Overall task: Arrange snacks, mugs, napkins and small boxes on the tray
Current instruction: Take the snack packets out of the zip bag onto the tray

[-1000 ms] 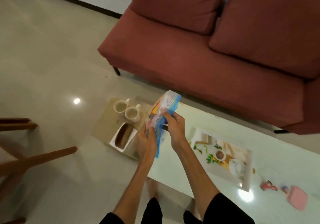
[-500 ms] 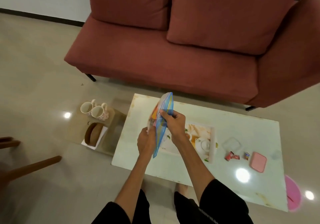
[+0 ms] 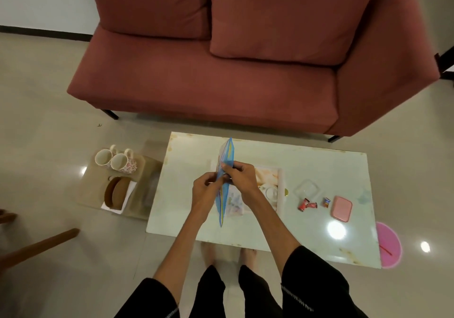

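Both hands on the blue snack bag

I see my left hand [image 3: 205,190] and right hand [image 3: 242,179] pinching the blue snack bag [image 3: 224,182] edge-on above the tray [image 3: 280,190] — two mugs [image 3: 115,160] at nine o'clock.

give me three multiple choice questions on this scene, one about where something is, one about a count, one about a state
1. Where do the white floral ceramic mugs stand?
A. on the printed tray
B. on a low beige stand left of the white table
C. on the red sofa

2. How many mugs show?
A. one
B. two
C. four

3. What is happening with the blue plastic snack bag?
A. it lies flat on the floor
B. it sits inside a mug
C. both hands hold it above the table

Answers:
1 B, the mugs sit on the stand beside the table, off the tray.
2 B, two rims side by side.
3 C, the left hand and right hand pinch the bag edge-on.
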